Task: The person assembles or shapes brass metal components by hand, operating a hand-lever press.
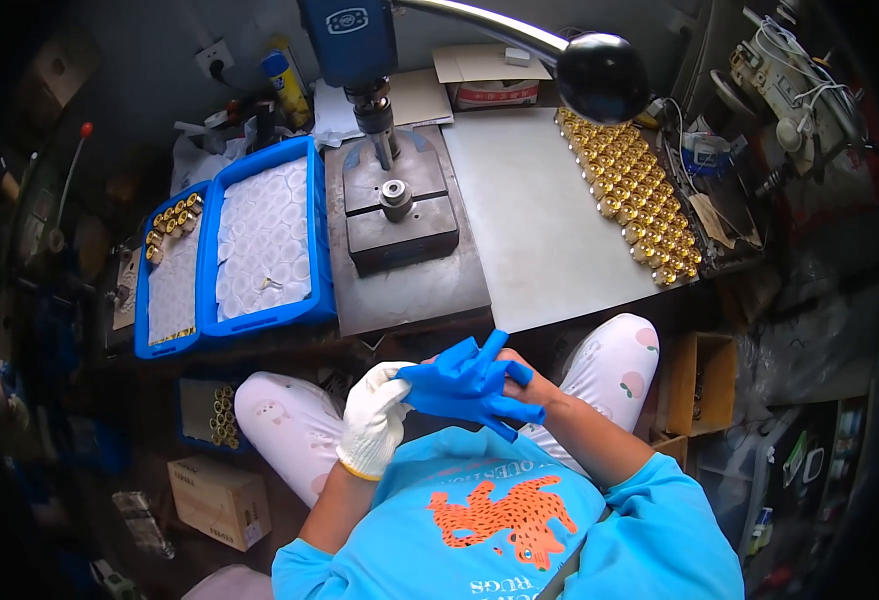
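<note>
My left hand [374, 420], in a white knitted glove with a yellow cuff edge, pinches one end of a blue glove [465, 385]. The blue glove hangs over my lap, its finger parts sticking out to the right. Bare, my right hand [532, 380] is against the far right side of the blue glove. Most of its fingers are hidden behind the blue material, so their grip does not show.
A drill press vise block [400, 232] stands on the bench beneath a blue press head [350, 40]. Blue trays [272, 322] with white round pieces lie left; rows of brass fittings [630, 190] lie right. A black lever knob [603, 78] juts overhead. Cardboard boxes [222, 500] flank my legs.
</note>
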The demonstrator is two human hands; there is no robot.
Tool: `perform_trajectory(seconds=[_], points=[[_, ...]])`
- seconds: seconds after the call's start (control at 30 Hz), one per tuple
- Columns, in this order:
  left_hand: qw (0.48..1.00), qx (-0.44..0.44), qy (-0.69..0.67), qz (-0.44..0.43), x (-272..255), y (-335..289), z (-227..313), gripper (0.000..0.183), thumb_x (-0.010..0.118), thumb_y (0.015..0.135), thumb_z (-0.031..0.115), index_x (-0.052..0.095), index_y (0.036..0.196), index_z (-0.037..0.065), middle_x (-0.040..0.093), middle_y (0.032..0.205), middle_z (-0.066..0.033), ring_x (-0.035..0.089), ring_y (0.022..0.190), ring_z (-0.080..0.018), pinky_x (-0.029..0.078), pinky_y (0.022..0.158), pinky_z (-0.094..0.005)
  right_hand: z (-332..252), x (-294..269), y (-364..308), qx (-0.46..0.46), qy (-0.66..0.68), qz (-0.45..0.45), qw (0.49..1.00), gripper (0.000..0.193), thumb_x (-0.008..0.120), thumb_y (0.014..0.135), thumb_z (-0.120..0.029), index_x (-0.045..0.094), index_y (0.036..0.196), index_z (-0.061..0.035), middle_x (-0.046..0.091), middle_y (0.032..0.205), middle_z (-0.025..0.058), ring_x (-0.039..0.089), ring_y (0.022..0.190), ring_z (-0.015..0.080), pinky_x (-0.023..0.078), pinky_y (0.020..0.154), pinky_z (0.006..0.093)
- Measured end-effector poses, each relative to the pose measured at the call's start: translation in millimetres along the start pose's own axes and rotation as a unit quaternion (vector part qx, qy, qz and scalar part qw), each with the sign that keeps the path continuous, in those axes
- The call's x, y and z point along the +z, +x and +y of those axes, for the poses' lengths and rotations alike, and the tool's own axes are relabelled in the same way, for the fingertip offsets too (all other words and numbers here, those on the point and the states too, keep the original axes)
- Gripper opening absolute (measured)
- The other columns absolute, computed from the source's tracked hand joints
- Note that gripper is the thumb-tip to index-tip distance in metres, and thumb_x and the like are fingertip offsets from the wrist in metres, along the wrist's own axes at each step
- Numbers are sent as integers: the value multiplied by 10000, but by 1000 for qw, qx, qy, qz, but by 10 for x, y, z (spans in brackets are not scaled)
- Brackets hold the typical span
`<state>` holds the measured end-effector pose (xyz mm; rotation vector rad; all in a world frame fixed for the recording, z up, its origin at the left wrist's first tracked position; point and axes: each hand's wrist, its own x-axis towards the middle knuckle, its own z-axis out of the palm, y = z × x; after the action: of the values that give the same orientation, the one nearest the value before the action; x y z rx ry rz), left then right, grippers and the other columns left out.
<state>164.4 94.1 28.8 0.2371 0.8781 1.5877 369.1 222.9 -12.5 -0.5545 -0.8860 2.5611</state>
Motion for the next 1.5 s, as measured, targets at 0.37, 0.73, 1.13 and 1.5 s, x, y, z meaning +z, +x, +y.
perform_trajectory(seconds=[0.37, 0.73, 1.13, 1.5], points=[[998, 49, -32, -33, 234, -7, 66, 229, 573, 966, 45, 622, 1173, -40, 701, 1059, -131, 665, 945, -196, 521, 887, -314, -333, 641, 5, -48, -354, -31, 934, 211, 727, 884, -25, 636, 1075, -19, 685, 942, 12, 619, 833, 66, 525, 724, 244], [961, 37, 273, 17, 486, -181, 24, 162, 666, 889, -24, 618, 1038, 21, 681, 935, -54, 637, 820, -105, 519, 775, -266, -352, 914, 195, -271, -425, 149, 851, 171, 637, 904, 11, 666, 1073, 8, 693, 927, 47, 635, 766, 77, 527, 707, 225], [955, 160, 251, 1, 576, -143, -56, 331, 718, 888, -31, 570, 1179, 20, 661, 1056, -65, 647, 929, -103, 518, 837, -240, -360, 850, 174, -241, -547, 215, 772, 244, 648, 797, 5, 616, 1039, -2, 689, 830, 95, 695, 779, 147, 552, 726, 302], [913, 272, 273, 130, 524, 30, 184, 292, 672, 925, -30, 580, 1201, -4, 679, 963, -70, 651, 812, -82, 539, 708, -231, -466, 1044, 26, -188, -446, 0, 875, 367, 742, 853, -111, 591, 1172, -15, 696, 917, 92, 689, 801, 164, 560, 746, 307]])
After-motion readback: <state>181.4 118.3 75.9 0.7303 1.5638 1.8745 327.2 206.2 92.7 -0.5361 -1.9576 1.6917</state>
